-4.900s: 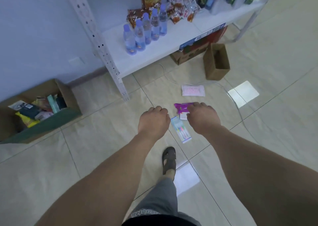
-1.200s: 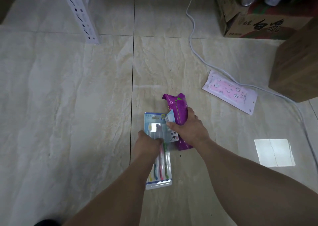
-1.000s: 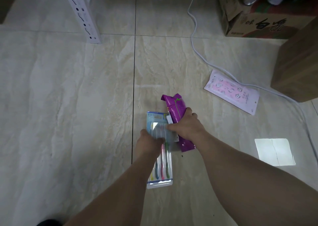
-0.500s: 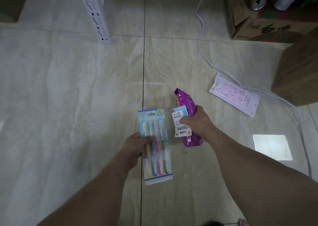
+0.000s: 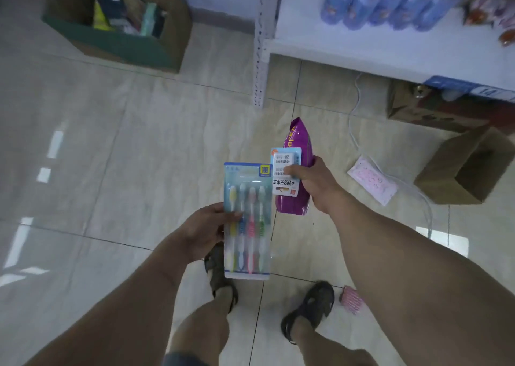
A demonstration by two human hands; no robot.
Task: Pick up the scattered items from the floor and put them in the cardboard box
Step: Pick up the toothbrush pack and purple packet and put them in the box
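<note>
Change: both hands have risen from the floor with their finds; the person now stands upright.
Left hand (image 5: 204, 233): fingers and thumb pinch a toothbrush pack (image 5: 248, 220), held upright in the air.
Right hand (image 5: 313, 183): curled round a purple packet (image 5: 296, 153), with a small blue-edged card (image 5: 285, 170) pressed against it by the thumb.
Meaning: three items lifted; carrying them to the box likely follows.
Cardboard box (image 5: 117, 42): far left on the floor, partly filled, well apart from the hands.
Still down: a pink patterned packet (image 5: 372, 180) by a white cable (image 5: 355, 120); a small pink item (image 5: 351, 301) beside the right sandal.
Floor (image 5: 125, 156): glossy beige tile, dark grout lines.
Room: white metal shelf (image 5: 390, 47) holding blue water bottles (image 5: 390, 0); an open brown box (image 5: 468, 167) lies tipped at right.
</note>
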